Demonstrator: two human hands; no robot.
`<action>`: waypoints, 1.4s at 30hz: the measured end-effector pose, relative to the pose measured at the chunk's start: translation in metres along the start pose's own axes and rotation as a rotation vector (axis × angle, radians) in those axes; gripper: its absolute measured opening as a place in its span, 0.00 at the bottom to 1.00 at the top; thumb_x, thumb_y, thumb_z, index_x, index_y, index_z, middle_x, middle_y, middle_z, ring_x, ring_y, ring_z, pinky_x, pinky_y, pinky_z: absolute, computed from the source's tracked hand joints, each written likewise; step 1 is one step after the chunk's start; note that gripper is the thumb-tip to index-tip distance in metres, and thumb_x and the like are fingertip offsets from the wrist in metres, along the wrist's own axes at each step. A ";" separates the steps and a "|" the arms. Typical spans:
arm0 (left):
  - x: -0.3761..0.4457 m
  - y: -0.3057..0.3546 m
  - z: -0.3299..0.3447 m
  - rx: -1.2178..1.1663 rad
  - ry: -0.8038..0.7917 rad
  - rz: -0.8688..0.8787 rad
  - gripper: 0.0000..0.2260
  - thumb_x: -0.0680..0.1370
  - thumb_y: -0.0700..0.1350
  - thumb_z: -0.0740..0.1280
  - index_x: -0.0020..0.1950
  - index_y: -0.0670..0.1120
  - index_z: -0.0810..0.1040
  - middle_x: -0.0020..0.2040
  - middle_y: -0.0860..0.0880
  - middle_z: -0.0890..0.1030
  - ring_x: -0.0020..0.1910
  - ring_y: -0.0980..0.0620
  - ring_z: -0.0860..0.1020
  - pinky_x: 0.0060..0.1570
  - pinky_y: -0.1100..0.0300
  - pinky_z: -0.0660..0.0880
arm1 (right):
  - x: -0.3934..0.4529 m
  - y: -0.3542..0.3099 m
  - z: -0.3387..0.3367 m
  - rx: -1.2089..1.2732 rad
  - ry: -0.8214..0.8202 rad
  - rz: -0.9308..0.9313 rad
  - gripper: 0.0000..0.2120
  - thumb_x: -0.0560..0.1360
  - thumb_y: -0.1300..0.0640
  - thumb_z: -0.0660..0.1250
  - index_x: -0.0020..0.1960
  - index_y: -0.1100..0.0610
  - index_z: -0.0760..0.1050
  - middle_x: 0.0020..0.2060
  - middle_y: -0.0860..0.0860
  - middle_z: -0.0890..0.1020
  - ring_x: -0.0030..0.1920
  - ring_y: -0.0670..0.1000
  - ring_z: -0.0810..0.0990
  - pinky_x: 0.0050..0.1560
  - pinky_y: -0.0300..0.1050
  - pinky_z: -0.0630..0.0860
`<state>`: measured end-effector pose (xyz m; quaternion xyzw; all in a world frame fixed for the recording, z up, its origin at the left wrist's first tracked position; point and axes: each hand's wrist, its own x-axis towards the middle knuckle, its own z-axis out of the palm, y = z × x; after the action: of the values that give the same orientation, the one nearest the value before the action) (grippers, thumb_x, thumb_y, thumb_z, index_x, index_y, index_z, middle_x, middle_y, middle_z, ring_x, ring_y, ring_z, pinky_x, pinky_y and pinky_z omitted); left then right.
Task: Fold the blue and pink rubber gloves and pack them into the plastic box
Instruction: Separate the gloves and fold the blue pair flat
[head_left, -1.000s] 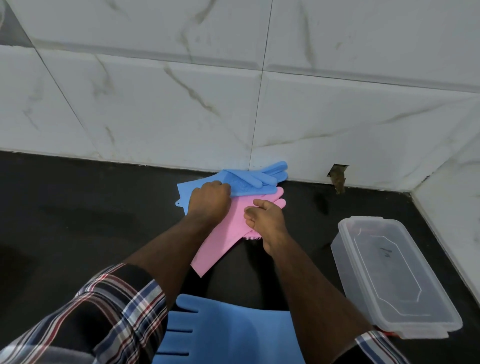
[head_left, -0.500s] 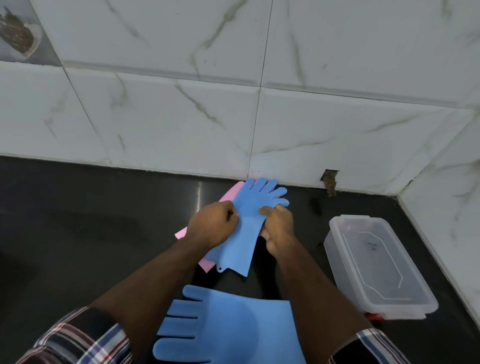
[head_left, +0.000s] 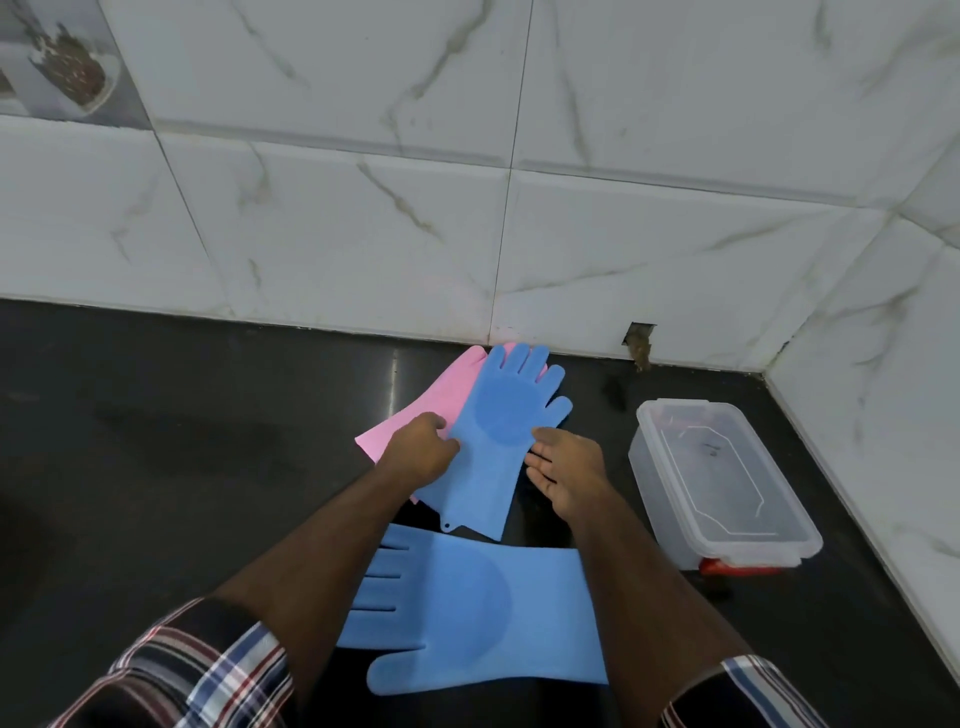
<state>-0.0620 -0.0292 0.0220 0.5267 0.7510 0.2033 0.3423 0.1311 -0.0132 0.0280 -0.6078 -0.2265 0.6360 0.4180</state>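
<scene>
Gloves spread out on the dark worktop (head_left: 156, 467)
Left hand (head_left: 421, 452) grips the far blue glove (head_left: 493, 441) lying over the pink glove (head_left: 441, 400); right hand (head_left: 566, 462) open beside it. Lidded plastic box (head_left: 722, 483) right, near blue glove (head_left: 467, 603) flat; no legible writing.

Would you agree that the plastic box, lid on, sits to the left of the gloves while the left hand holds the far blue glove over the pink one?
Not quite: the box sits to the right of the gloves, as the head view shows. Its lid is on, and the left hand does hold the far blue glove over the pink glove.
</scene>
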 end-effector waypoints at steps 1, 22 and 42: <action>-0.001 0.002 -0.003 -0.051 0.015 -0.013 0.23 0.78 0.47 0.69 0.72 0.43 0.73 0.67 0.44 0.79 0.64 0.43 0.77 0.61 0.57 0.71 | -0.003 -0.001 0.000 0.036 -0.028 0.000 0.12 0.76 0.59 0.70 0.58 0.61 0.78 0.53 0.57 0.82 0.51 0.54 0.81 0.53 0.48 0.76; -0.029 0.004 -0.006 -0.295 -0.196 -0.004 0.05 0.79 0.43 0.68 0.44 0.45 0.74 0.38 0.44 0.69 0.35 0.48 0.66 0.30 0.60 0.61 | -0.021 -0.019 0.008 0.075 -0.141 -0.083 0.06 0.72 0.61 0.71 0.49 0.56 0.78 0.34 0.51 0.78 0.30 0.46 0.73 0.28 0.39 0.66; -0.053 -0.027 -0.024 -0.765 -0.119 -0.331 0.29 0.78 0.69 0.58 0.57 0.44 0.78 0.50 0.44 0.83 0.39 0.45 0.81 0.36 0.56 0.77 | -0.114 0.043 -0.026 -1.556 -0.660 -1.026 0.16 0.68 0.63 0.59 0.47 0.51 0.82 0.48 0.47 0.82 0.50 0.51 0.80 0.51 0.52 0.77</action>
<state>-0.0857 -0.0870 0.0365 0.2449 0.6749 0.3790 0.5839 0.1354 -0.1345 0.0563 -0.3333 -0.9227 0.1892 0.0427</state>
